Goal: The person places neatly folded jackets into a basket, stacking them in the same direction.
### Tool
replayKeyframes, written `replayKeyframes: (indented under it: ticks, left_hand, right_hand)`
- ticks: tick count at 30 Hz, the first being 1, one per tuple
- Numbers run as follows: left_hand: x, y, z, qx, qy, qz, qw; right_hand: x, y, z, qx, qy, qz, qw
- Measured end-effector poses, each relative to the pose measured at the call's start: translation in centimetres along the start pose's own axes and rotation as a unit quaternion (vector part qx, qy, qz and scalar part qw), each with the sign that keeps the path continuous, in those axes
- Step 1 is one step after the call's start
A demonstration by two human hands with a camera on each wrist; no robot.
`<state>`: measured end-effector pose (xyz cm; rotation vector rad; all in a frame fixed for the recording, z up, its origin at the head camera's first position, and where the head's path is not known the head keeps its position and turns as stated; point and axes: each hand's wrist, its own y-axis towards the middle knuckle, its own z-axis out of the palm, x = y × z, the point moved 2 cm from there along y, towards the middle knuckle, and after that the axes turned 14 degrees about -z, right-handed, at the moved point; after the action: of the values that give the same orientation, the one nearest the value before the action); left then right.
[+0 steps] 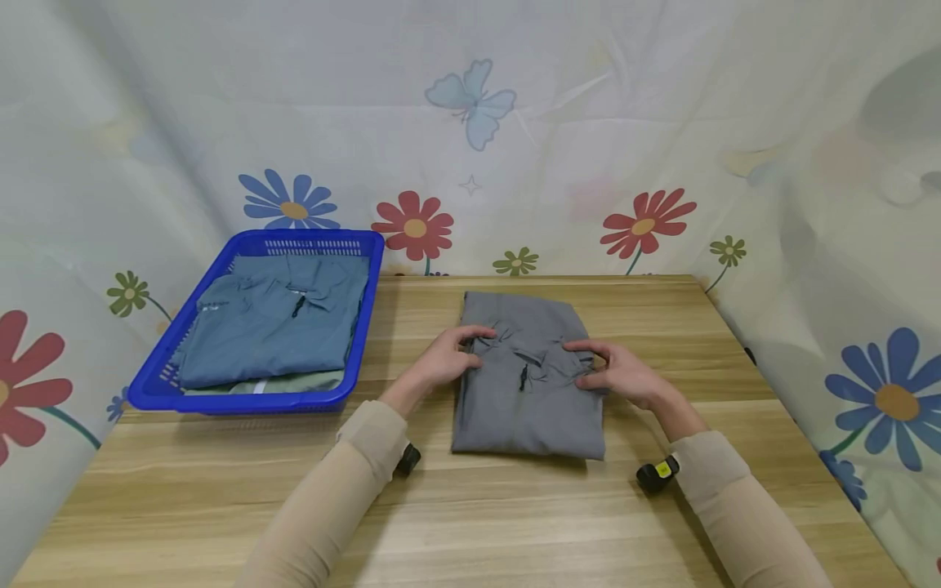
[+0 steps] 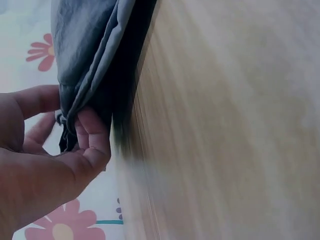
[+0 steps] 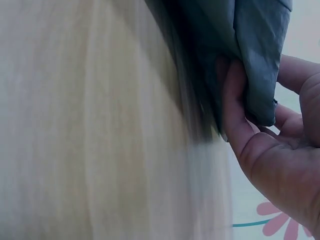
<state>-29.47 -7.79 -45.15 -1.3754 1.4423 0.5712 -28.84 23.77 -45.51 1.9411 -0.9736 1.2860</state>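
A folded grey shirt (image 1: 525,380) lies in the middle of the wooden table (image 1: 456,506). My left hand (image 1: 450,357) grips its left edge, thumb on top and fingers tucked under the cloth. In the left wrist view the fingers (image 2: 92,137) curl round the grey shirt (image 2: 95,55) at its fold. My right hand (image 1: 613,372) grips the right edge the same way. The right wrist view shows its fingers (image 3: 235,107) beneath the grey shirt (image 3: 255,50) and the thumb on the other side.
A blue plastic basket (image 1: 367,327) stands at the back left of the table and holds folded blue-grey garments (image 1: 275,322). A flowered cloth backdrop (image 1: 470,122) hangs behind and at both sides. Bare table surface lies in front of the shirt.
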Motion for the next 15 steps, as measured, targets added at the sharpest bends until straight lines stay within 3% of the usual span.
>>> replayKeyframes:
  ticks: [6, 11, 15]
  left_hand:
    - [0.1, -0.4, -0.2, -0.002, 0.009, -0.030, 0.9995]
    - [0.0, -1.0, -0.7, -0.009, 0.008, -0.029, 0.9995]
    - [-0.4, -1.5, -1.2, -0.019, 0.010, -0.019, 0.9996]
  right_hand:
    - [0.9, 0.0, 0.3, 0.007, -0.014, 0.002, 0.9999]
    - [1.4, 0.2, 0.4, 0.011, -0.028, 0.005, 0.9995]
    - [1.8, 0.3, 0.5, 0.016, -0.006, 0.003, 0.9998]
